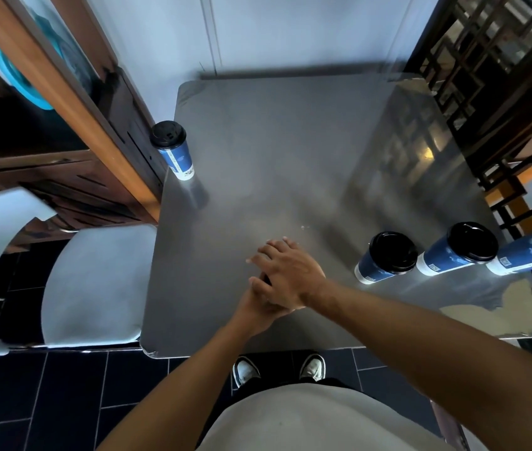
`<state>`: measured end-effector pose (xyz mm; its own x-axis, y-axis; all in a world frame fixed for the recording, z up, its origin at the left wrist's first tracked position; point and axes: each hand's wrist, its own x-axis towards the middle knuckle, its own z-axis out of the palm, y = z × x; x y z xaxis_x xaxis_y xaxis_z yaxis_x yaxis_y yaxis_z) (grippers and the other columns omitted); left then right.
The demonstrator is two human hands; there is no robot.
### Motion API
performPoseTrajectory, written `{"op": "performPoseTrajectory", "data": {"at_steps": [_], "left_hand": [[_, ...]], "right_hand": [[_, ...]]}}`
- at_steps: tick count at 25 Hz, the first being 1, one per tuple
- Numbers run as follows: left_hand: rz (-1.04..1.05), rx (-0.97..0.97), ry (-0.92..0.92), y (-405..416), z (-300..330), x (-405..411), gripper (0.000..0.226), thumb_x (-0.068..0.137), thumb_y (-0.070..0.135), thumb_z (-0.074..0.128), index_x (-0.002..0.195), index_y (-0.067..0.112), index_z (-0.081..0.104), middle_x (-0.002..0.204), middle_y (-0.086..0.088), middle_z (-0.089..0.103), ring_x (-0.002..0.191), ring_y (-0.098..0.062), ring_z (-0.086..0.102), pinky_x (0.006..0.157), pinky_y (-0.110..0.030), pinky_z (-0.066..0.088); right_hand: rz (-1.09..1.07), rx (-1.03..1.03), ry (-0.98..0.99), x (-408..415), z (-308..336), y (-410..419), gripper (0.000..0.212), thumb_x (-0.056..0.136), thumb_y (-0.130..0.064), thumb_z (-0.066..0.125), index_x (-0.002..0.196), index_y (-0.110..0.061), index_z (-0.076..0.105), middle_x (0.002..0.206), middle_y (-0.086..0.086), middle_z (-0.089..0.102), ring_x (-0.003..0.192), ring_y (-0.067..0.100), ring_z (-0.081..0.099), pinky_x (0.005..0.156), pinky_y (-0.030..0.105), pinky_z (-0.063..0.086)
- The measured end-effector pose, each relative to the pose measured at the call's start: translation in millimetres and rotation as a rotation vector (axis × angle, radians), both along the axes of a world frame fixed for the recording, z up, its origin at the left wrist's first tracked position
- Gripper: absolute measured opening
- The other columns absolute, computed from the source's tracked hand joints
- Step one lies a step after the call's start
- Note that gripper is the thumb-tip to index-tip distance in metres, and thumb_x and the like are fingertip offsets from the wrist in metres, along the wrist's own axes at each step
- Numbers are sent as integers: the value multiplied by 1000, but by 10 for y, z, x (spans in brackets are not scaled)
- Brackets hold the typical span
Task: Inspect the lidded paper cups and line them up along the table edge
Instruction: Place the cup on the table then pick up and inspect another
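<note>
Four blue paper cups with black lids stand upright on the grey metal table. One cup is alone at the table's left edge. The other three stand in a row along the right edge: a first cup, a second cup and a third cup, partly cut off by the frame. My right hand lies on top of my left hand over the near middle of the table, fingers stretched out. Most of the left hand is hidden underneath. Neither hand touches a cup.
A grey padded chair stands against the table's left side, below a wooden cabinet. A dark wooden lattice screen runs along the right. A pale wall is behind the far edge. My shoes show under the near edge.
</note>
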<state>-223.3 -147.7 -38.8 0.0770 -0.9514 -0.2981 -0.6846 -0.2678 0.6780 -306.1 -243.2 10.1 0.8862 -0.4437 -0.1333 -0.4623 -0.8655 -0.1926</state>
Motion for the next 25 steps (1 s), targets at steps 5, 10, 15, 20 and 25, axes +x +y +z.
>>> {"op": "performPoseTrajectory", "data": {"at_steps": [5,10,15,20,25], "left_hand": [[309,49,516,59,142,69,68,74,6,89,130,16,52,121,-4,69,99,5,70,82,-21,57],[501,26,793,-92,406,118,82,67,49,81,139,32,45,119,-5,73,101,-20,75,82,-36,63],[689,48,1052,-214,536,53,64,72,53,78,127,34,52,103,-11,79,90,-35,77,71,-45,62],[717,94,1033,-226,588,66,65,83,50,74,135,22,47,112,-16,72,86,-29,78,67,-40,62],[715,176,1069,-239,686,80,50,100,39,59,134,3,54,120,-32,67,88,-35,70,72,-43,60]], "right_hand": [[-435,751,-321,-60,215,-296,34,99,-47,47,119,-24,63,124,1,63,113,21,60,98,39,45],[-816,1236,-676,-208,355,-571,25,103,-24,44,92,-18,65,107,6,66,94,27,63,86,36,44],[-845,1395,-670,-338,269,-461,19,98,-30,50,93,-20,66,90,0,67,84,18,61,81,35,48],[-879,1436,-680,-290,240,-382,12,98,-22,50,99,-16,60,91,3,63,79,15,60,75,29,50],[-906,1406,-638,-286,210,-336,18,102,-26,48,108,-15,60,98,5,62,88,19,58,80,32,48]]}}
